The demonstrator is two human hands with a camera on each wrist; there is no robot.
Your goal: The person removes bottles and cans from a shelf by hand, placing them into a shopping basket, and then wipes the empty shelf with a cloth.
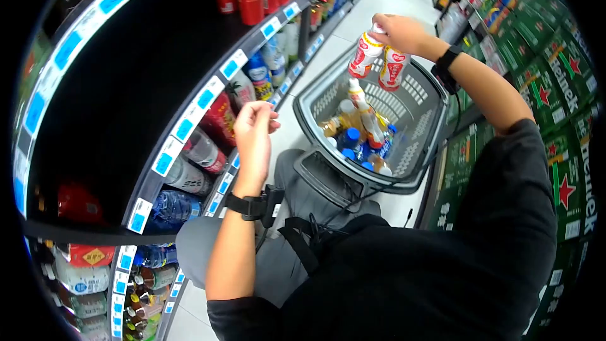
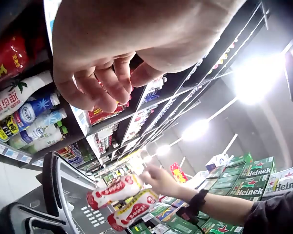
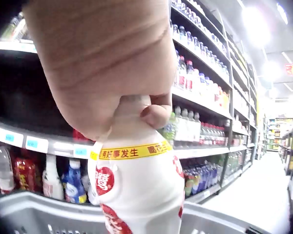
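Note:
My right hand point(image 1: 404, 33) grips two white plastic drink bottles by their necks. One bottle point(image 1: 365, 57) hangs on the left, tilted, and the second bottle point(image 1: 394, 69) hangs beside it, both with red print and a yellow band. They are over the grey shopping basket point(image 1: 420, 98). In the right wrist view one white bottle point(image 3: 141, 190) fills the middle below the fingers, its cap hidden in the hand. Beside the shelf, my left hand point(image 1: 254, 132) is raised with loosely bent fingers and holds nothing; the left wrist view shows this hand point(image 2: 105, 73) from close up.
Inside the basket lie several bottles, among them a white-and-red bottle point(image 1: 371, 127) and one with a blue cap point(image 1: 351, 134). Drink shelves with a price-tag rail point(image 1: 205, 98) line the left. Stacked green beer cartons point(image 1: 555, 95) stand on the right. A cable point(image 1: 404, 183) crosses the basket's near rim.

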